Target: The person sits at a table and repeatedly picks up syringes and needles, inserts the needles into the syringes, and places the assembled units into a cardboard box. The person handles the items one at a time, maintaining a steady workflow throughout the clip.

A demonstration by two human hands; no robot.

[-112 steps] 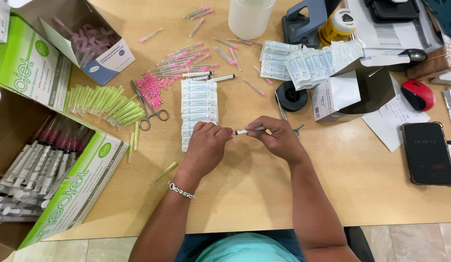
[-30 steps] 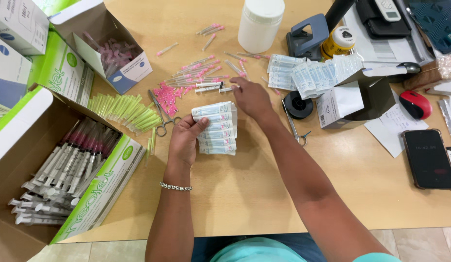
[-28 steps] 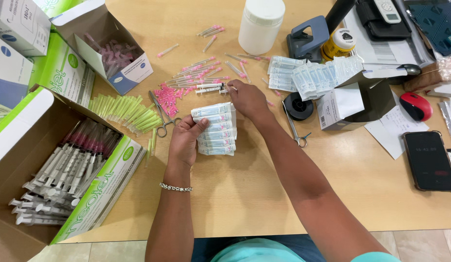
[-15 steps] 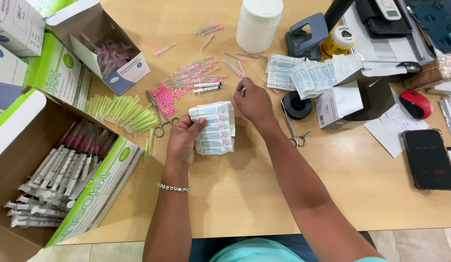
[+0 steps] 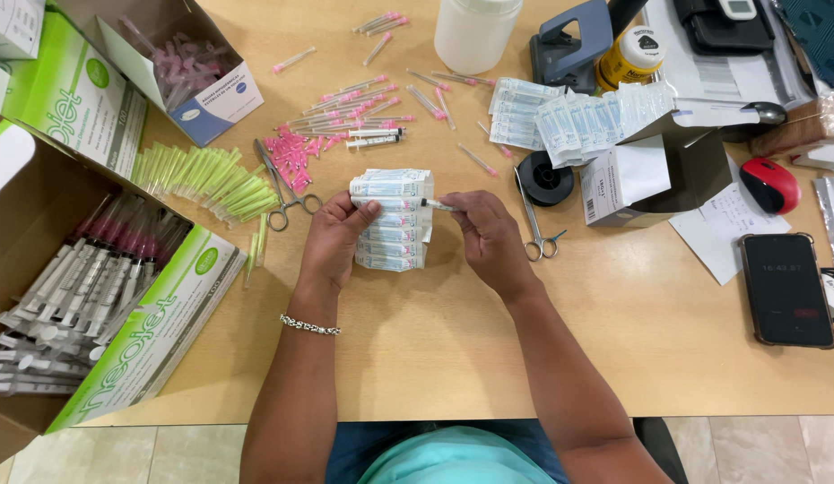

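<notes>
Pale blue-and-white sealed packets formed a stack [image 5: 392,220] under the left hand [image 5: 338,240], whose fingers curled round its left side with the thumb pressed on top. The stack stood on the desk [image 5: 453,358], its long axis running away from the person, each packet lying crosswise. The right hand [image 5: 489,235], just right of the stack, pinched a small syringe [image 5: 438,205] between thumb and fingertips; the syringe lay nearly level, its long axis across the desk, its free end pointing left over the stack's upper right edge.

Left of the stack lay scissors [image 5: 281,186], then a fan of green-capped needles [image 5: 211,184]. Beyond the stack, pink-capped needles [image 5: 345,103] were scattered, with a white plastic jar [image 5: 475,31] farther off. Right of the stack were a second pair of scissors [image 5: 534,224], a black tape roll [image 5: 544,176], loose packets [image 5: 578,116], a red mouse [image 5: 769,185] and a black phone [image 5: 785,289]. Far left of the stack, an open cardboard box of syringes [image 5: 67,296] overhung the light wooden desk. Below the desk's near edge showed pale floor tiles [image 5: 758,448].
</notes>
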